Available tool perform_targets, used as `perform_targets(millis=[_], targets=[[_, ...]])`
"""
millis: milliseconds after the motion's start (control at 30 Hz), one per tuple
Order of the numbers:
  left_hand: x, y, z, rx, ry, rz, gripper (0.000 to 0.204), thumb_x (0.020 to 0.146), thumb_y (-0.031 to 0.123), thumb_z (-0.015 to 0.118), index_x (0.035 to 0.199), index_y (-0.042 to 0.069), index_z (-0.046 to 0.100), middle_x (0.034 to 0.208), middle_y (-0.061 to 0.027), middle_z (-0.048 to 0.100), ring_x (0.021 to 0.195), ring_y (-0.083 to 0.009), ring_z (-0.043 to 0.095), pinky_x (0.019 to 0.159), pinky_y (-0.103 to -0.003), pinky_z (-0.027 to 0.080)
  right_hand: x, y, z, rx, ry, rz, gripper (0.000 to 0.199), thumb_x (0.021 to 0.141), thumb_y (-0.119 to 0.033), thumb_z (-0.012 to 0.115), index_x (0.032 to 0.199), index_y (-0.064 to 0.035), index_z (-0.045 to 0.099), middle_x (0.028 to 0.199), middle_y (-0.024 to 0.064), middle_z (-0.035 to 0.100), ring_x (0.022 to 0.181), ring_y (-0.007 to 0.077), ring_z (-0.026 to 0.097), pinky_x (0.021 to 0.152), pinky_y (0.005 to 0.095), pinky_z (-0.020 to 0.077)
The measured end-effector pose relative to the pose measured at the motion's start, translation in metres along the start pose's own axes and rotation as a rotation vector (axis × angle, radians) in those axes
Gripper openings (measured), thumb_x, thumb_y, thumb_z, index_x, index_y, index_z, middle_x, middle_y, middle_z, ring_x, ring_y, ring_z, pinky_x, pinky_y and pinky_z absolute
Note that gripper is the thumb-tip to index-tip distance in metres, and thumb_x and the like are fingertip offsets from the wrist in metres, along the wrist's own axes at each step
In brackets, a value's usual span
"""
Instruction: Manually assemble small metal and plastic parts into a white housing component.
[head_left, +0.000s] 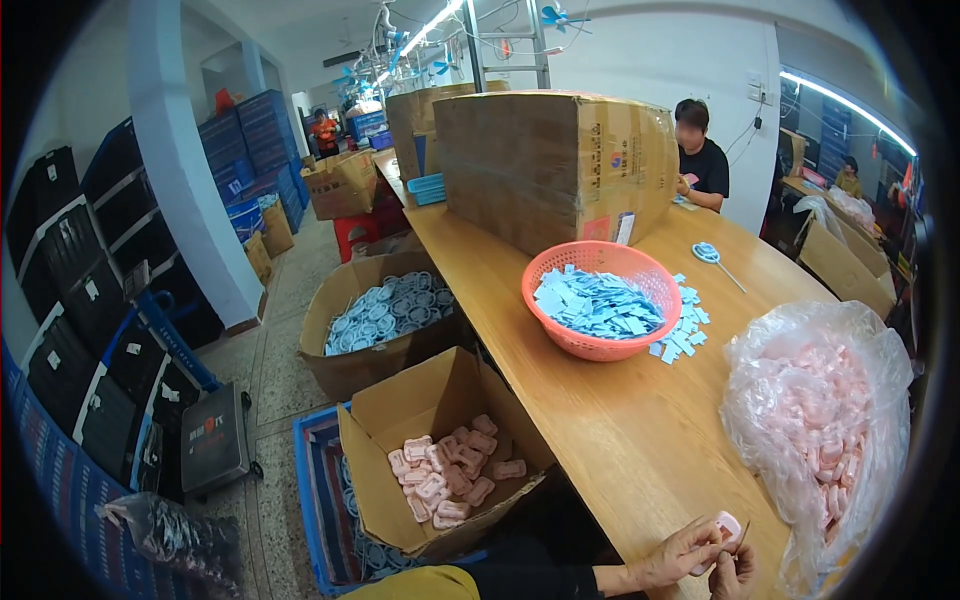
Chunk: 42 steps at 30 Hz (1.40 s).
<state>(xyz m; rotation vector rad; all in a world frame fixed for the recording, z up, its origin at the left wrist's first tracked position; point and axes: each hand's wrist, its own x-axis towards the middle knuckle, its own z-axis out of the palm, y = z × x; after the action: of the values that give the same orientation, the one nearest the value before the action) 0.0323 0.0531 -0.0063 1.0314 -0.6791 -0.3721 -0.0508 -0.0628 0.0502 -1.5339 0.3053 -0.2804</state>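
Note:
Low at the right, over the near end of the table, my left hand is closed on a small pink plastic piece with an opening in it. Right beside it, my right hand pinches a thin, dark, stick-like tool against or close to that piece; whether they touch I cannot tell. A clear plastic bag full of similar pink pieces lies just beyond my hands. Farther up the table stands a coral basket filled with flat light-blue pieces, several of them spilled beside it.
To the left of the wooden table, an open carton holds pink pieces and another carton holds blue-grey rings. A large carton stands on the table, near a blue paddle-shaped item. A person sits across.

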Motion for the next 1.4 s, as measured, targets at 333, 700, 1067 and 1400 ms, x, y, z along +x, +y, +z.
perform_targets(millis=[333, 700, 1067, 1400], targets=[[0.004, 0.007, -0.011, -0.033, -0.011, -0.084, 0.008, 0.095, 0.01, 0.052, 0.091, 0.004, 0.049, 0.093, -0.0037, 0.039, 0.079, -0.012, 0.046, 0.067, -0.025, 0.041, 0.014, 0.016, -0.002, 0.016, -0.066, 0.036, 0.009, 0.093, -0.012, 0.057, 0.101, -0.0074, 0.061, 0.072, -0.0072, 0.051, 0.059, 0.0004, 0.04, 0.052, 0.0154, 0.0282], [0.005, 0.012, 0.005, 0.334, 0.01, 0.156, 0.011, 0.097, 0.015, 0.048, 0.098, 0.004, 0.05, 0.091, -0.0066, 0.042, 0.079, -0.0151, 0.047, 0.067, -0.027, 0.04, -0.003, 0.003, -0.002, 0.105, 0.007, 0.032, 0.014, 0.093, -0.011, 0.057, 0.105, -0.0066, 0.061, 0.081, -0.0024, 0.059, 0.067, 0.0035, 0.047, 0.058, 0.0173, 0.0366], [0.011, 0.03, -0.037, -0.313, 0.03, -0.473, 0.064, 0.094, 0.005, 0.045, 0.148, 0.005, 0.011, 0.12, -0.0181, 0.057, 0.1, -0.0235, 0.062, 0.087, -0.036, 0.051, 0.039, -0.023, -0.016, -0.392, 0.037, -0.241, 0.005, 0.085, -0.004, 0.06, 0.088, 0.0001, 0.06, 0.086, 0.0059, 0.05, 0.068, 0.0125, 0.047, 0.06, 0.0246, 0.0391], [0.003, 0.021, -0.017, -0.305, 0.076, -0.509, 0.054, 0.093, 0.005, 0.05, 0.142, 0.002, 0.028, 0.122, -0.0148, 0.056, 0.104, -0.0209, 0.06, 0.085, -0.035, 0.053, 0.034, 0.005, -0.008, -0.748, 0.039, -0.515, 0.01, 0.078, -0.004, 0.063, 0.087, -0.0021, 0.058, 0.085, 0.0117, 0.059, 0.071, 0.0265, 0.063, 0.06, 0.0373, 0.0494]])
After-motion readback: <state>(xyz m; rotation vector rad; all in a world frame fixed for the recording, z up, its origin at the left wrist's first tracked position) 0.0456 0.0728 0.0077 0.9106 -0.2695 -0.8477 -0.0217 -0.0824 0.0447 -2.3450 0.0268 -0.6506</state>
